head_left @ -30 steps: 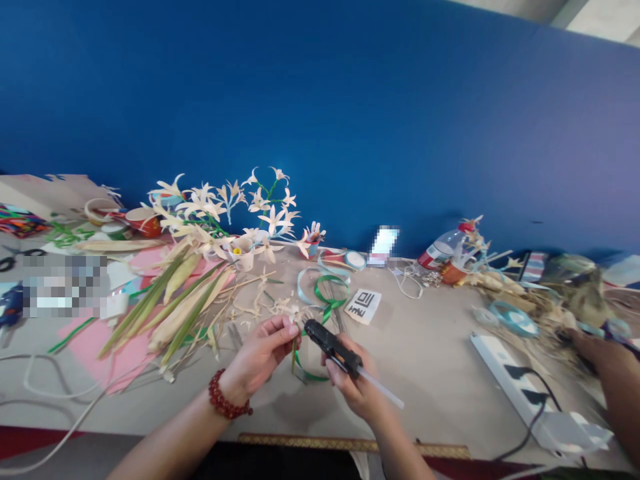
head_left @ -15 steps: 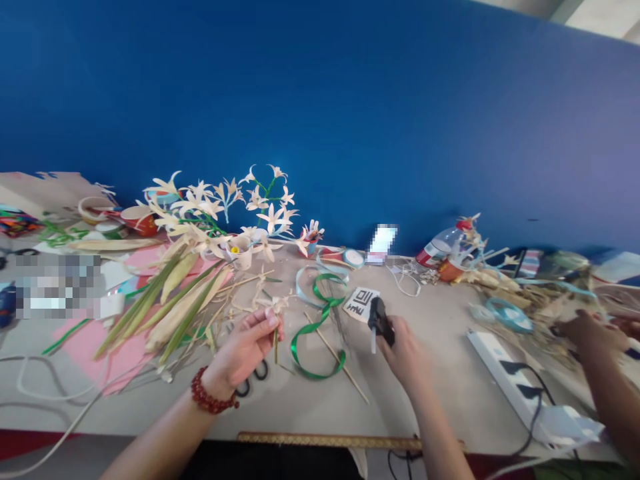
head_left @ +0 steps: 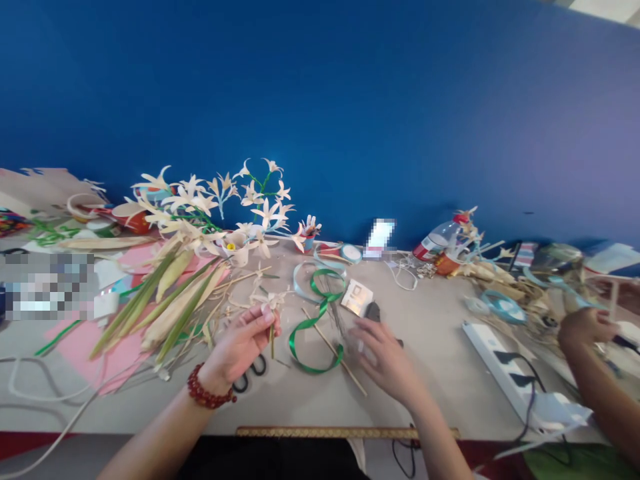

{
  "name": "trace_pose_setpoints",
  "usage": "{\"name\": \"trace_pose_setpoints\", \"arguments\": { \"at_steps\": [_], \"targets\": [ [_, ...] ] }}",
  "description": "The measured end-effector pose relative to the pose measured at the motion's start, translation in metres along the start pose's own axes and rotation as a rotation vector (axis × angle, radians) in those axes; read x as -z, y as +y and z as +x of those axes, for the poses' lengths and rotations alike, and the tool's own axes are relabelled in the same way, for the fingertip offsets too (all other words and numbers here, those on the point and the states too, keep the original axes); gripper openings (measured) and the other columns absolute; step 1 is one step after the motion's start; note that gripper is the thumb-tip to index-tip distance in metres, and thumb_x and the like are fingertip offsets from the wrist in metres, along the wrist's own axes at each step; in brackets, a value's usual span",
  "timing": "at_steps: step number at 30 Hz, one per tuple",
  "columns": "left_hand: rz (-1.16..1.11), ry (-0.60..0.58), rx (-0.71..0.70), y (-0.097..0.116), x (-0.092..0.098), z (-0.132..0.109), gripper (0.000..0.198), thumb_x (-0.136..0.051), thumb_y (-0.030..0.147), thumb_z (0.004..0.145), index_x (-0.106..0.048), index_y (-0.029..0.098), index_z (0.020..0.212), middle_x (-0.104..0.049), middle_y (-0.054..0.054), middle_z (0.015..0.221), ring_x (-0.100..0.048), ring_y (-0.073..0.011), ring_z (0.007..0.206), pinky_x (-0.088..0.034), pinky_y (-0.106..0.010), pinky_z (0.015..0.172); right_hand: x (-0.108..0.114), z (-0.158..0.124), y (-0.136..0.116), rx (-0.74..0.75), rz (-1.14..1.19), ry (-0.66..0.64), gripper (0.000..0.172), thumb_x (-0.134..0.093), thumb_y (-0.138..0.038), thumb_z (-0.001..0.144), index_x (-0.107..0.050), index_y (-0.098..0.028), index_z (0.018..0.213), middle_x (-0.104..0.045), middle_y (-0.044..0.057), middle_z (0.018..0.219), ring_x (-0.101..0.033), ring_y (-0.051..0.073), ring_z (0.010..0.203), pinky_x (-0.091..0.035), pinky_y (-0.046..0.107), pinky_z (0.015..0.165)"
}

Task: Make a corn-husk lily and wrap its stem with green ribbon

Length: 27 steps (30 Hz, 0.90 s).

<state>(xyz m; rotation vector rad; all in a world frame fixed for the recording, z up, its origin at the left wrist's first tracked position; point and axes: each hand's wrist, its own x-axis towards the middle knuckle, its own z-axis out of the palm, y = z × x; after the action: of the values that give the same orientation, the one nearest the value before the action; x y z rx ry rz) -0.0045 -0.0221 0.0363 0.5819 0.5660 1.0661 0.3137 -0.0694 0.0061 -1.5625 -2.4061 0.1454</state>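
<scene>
My left hand, with a red bead bracelet at the wrist, pinches the short stem of a small pale husk flower. The green-brown stem hangs down below the fingers. My right hand holds nothing; its fingers are spread and a little blurred. Behind it on the table lies a black glue gun, largely covered by the hand. Left of that hand, a curled green ribbon and a thin stick lie on the table. Black-handled scissors rest beneath my left wrist, partly hidden.
Husk flowers stand at the back left, above long corn husks on pink paper. A white power strip lies at right. Beyond it is another person's hand. A ruler runs along the front edge.
My right hand has let go of the glue gun, which now lies on the table, and its fingers have opened and moved left. My left hand still holds the flower.
</scene>
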Motion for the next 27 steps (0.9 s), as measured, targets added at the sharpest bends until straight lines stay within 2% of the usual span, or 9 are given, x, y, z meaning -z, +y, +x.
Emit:
{"name": "trace_pose_setpoints", "arguments": {
  "at_steps": [2, 6, 8, 11, 14, 18, 22, 27],
  "targets": [
    [0.003, -0.002, -0.002, -0.001, -0.002, 0.000, 0.014, -0.076, 0.017, 0.076, -0.064, 0.016, 0.068, -0.058, 0.001, 0.069, -0.055, -0.0103, 0.068, -0.047, -0.023, 0.070, -0.003, 0.009, -0.017, 0.087, 0.055, -0.085, 0.040, -0.053, -0.009, 0.081, -0.062, -0.025, 0.117, -0.056, 0.011, 0.130, -0.051, 0.027, 0.120, -0.042, 0.043, 0.101],
    [-0.004, 0.013, -0.005, 0.001, -0.004, -0.002, 0.014, -0.077, 0.017, 0.074, -0.064, 0.016, 0.067, -0.058, 0.001, 0.067, -0.055, -0.0104, 0.067, -0.047, -0.023, 0.068, 0.002, 0.020, -0.027, 0.095, 0.112, -0.117, 0.021, -0.054, -0.005, 0.077, -0.065, -0.021, 0.086, -0.066, 0.009, 0.102, -0.059, 0.025, 0.101, -0.048, 0.040, 0.090],
    [-0.005, 0.031, -0.001, 0.002, -0.003, -0.003, 0.015, -0.078, 0.016, 0.073, -0.064, 0.016, 0.067, -0.059, 0.001, 0.068, -0.055, -0.0104, 0.066, -0.046, -0.023, 0.068, 0.018, 0.021, -0.025, 0.073, 0.188, -0.074, 0.015, -0.052, -0.009, 0.083, -0.062, -0.020, 0.084, -0.066, 0.008, 0.095, -0.061, 0.024, 0.093, -0.049, 0.037, 0.084],
    [0.006, 0.027, -0.005, 0.002, -0.001, -0.004, 0.014, -0.077, 0.017, 0.074, -0.065, 0.016, 0.068, -0.060, 0.001, 0.069, -0.056, -0.0105, 0.066, -0.046, -0.024, 0.069, 0.051, 0.020, -0.027, 0.003, 0.347, 0.034, 0.010, -0.051, -0.017, 0.090, -0.059, -0.021, 0.092, -0.067, 0.006, 0.089, -0.063, 0.020, 0.081, -0.049, 0.031, 0.075],
    [0.034, -0.018, -0.010, -0.001, -0.005, -0.003, 0.013, -0.075, 0.018, 0.076, -0.065, 0.016, 0.069, -0.061, 0.000, 0.070, -0.056, -0.0108, 0.067, -0.045, -0.024, 0.070, 0.070, 0.026, -0.038, -0.017, 0.545, 0.045, 0.004, -0.055, -0.021, 0.089, -0.058, -0.020, 0.088, -0.064, 0.003, 0.079, -0.060, 0.017, 0.071, -0.046, 0.026, 0.067],
    [0.057, -0.054, 0.023, -0.005, -0.018, -0.003, 0.015, -0.077, 0.020, 0.075, -0.065, 0.016, 0.066, -0.062, -0.001, 0.068, -0.056, -0.0110, 0.067, -0.044, -0.022, 0.069, 0.063, 0.043, -0.059, -0.043, 0.828, 0.000, 0.006, -0.060, -0.024, 0.087, -0.060, -0.019, 0.083, -0.059, 0.002, 0.075, -0.054, 0.015, 0.066, -0.043, 0.025, 0.061],
    [0.034, -0.069, 0.047, -0.009, -0.026, -0.004, 0.013, -0.078, 0.019, 0.074, -0.067, 0.016, 0.068, -0.064, -0.001, 0.068, -0.058, -0.0114, 0.070, -0.045, -0.022, 0.071, 0.048, 0.056, -0.078, -0.044, 1.065, 0.025, 0.012, -0.067, -0.027, 0.084, -0.059, -0.019, 0.079, -0.055, 0.002, 0.080, -0.052, 0.016, 0.074, -0.042, 0.026, 0.064],
    [0.026, -0.048, 0.056, -0.013, -0.027, -0.003, 0.009, -0.077, 0.018, 0.075, -0.070, 0.016, 0.071, -0.073, -0.004, 0.088, -0.062, -0.0132, 0.080, -0.046, -0.023, 0.078, 0.034, 0.062, -0.094, -0.153, 1.432, 0.017, 0.019, -0.073, -0.028, 0.079, -0.056, -0.019, 0.078, -0.060, 0.006, 0.096, -0.055, 0.015, 0.077, -0.043, 0.023, 0.058]
  ]
}}
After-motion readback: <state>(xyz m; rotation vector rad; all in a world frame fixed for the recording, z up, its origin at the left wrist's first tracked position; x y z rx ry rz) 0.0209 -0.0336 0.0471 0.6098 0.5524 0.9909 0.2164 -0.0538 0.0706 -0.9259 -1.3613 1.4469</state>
